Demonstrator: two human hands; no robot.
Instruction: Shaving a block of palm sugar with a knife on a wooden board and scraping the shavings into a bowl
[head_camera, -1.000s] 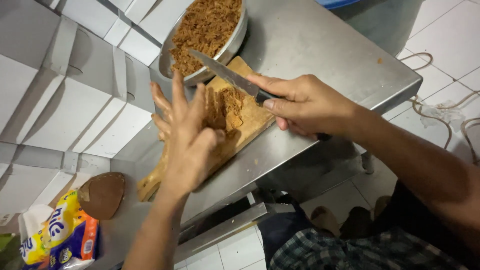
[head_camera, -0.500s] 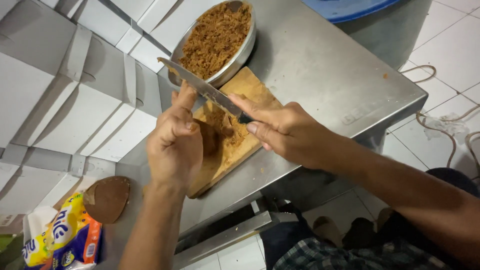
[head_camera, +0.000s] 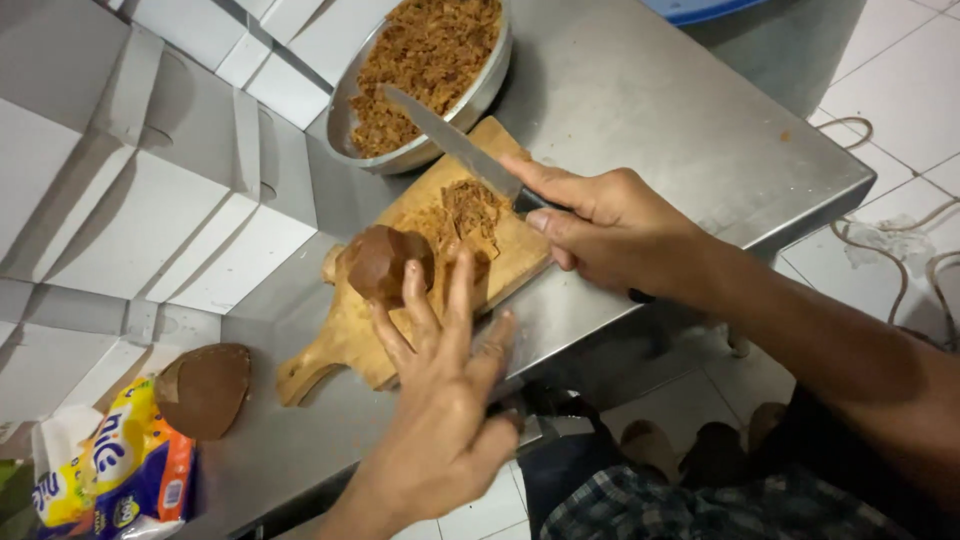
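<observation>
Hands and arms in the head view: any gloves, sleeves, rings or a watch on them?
None visible. The left hand and right hand are bare, with no gloves or rings seen on the fingers. Both forearms are uncovered, without sleeves or a watch.

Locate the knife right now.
In the head view, the knife is gripped by the right hand, its blade slanting over the cutting board toward the metal bowl.

A wooden cutting board (head_camera: 350, 340) lies on the steel tabletop (head_camera: 640, 110), with a round metal bowl of brown shreds (head_camera: 425, 75) just behind it. On the board sit a brown rounded block (head_camera: 385, 262) and, to its right, a heap of brown shavings (head_camera: 468, 212). Left of the board lies a second brown block (head_camera: 205, 388), beside a plastic packet (head_camera: 110, 470)
</observation>
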